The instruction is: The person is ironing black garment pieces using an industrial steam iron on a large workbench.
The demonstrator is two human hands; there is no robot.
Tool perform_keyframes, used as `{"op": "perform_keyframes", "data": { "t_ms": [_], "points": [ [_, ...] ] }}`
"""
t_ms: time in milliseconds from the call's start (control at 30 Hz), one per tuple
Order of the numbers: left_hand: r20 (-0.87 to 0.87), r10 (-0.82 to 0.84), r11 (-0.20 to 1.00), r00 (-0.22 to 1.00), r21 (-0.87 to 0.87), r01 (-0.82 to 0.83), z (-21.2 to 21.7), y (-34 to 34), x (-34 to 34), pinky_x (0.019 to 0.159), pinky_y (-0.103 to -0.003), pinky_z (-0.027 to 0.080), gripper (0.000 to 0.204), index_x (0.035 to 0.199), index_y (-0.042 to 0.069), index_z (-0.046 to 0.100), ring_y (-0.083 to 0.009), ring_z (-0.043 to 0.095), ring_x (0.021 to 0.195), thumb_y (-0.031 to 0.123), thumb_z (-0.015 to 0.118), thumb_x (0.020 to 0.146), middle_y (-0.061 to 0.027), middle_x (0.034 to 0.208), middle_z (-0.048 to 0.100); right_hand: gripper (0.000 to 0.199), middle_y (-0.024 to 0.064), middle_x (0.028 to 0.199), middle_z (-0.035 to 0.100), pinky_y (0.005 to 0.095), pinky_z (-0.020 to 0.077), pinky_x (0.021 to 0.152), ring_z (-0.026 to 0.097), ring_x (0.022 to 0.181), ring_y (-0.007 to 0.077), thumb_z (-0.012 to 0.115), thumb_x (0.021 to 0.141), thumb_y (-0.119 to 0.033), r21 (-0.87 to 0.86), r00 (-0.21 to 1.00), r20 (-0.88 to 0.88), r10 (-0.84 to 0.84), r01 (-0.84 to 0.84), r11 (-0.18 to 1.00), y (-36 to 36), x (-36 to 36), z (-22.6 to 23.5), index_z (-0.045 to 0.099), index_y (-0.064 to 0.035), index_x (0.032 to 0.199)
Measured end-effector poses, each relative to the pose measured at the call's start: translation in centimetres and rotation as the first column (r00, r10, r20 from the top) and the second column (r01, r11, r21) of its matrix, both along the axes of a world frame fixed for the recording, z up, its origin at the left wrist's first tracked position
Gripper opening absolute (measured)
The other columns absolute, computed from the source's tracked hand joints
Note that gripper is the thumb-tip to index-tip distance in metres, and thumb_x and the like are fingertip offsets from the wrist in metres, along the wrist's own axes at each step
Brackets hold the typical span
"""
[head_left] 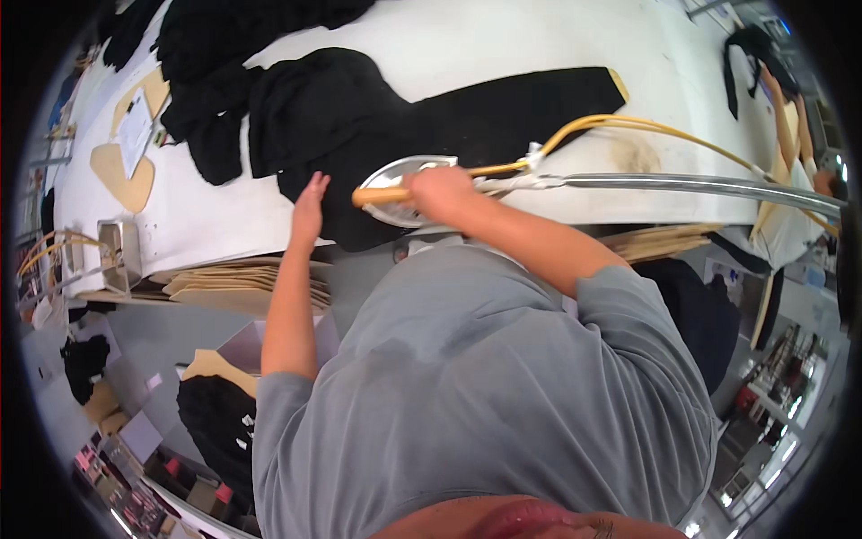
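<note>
My right hand (442, 192) is wrapped round the tan handle of a steam iron (388, 171), whose silver plate rests on a black garment (337, 103). The garment lies spread over the white table, one long sleeve or leg reaching right. A yellowish form edge (618, 85) shows at the far end of that part. My left hand (310, 205) is at the garment's near left edge, fingers stretched out and nothing in them. Whether it touches the cloth is hard to tell.
A yellow hose (664, 132) and silver pipe (682, 184) run right from the iron. More black garments (224, 36) lie at the back left, near tan boards (121, 175). Stacked boards (238, 286) sit under the table edge. A person (790, 171) stands far right.
</note>
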State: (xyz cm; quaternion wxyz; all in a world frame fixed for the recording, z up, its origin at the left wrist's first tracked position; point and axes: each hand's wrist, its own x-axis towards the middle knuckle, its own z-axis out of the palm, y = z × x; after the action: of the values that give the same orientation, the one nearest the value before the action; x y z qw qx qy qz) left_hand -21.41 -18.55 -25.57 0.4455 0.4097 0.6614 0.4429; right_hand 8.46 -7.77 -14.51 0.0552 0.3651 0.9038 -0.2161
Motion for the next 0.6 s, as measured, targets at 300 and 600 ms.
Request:
{"op": "perform_keyframes", "data": {
  "t_ms": [300, 600],
  "points": [
    [-0.940, -0.135, 0.948, 0.314, -0.030, 0.318, 2.9, -6.9, 6.8, 0.111, -0.038, 0.044, 0.068, 0.153, 0.000, 0.038, -0.0308, 0.051, 0.138, 0.010, 0.063, 0.091, -0.0155, 0.161, 0.039, 0.043, 0.0106, 0.078, 0.071, 0.0437, 0.0536, 0.066, 0.068, 0.069, 0.0324, 0.068, 0.089, -0.054, 0.048, 0.925, 0.162, -0.344, 0.341, 0.939, 5.3, 11.1, 0.9, 0.067, -0.0109, 0.092],
    [-0.847, -0.451, 0.892, 0.282, -0.414, 0.182, 3.8, -7.0, 4.4, 0.108, -0.036, 0.045, 0.086, 0.155, 0.007, 0.037, -0.0326, 0.048, 0.141, -0.003, 0.068, 0.076, -0.0116, 0.165, 0.036, 0.046, 0.0056, 0.070, 0.066, 0.0309, 0.0496, 0.059, 0.061, 0.058, 0.0150, 0.071, 0.091, -0.051, -0.035, 0.593, 0.114, -0.797, 0.804, 0.593, 27.2, 33.2, 1.3, 0.072, -0.0047, 0.095]
  ]
}}
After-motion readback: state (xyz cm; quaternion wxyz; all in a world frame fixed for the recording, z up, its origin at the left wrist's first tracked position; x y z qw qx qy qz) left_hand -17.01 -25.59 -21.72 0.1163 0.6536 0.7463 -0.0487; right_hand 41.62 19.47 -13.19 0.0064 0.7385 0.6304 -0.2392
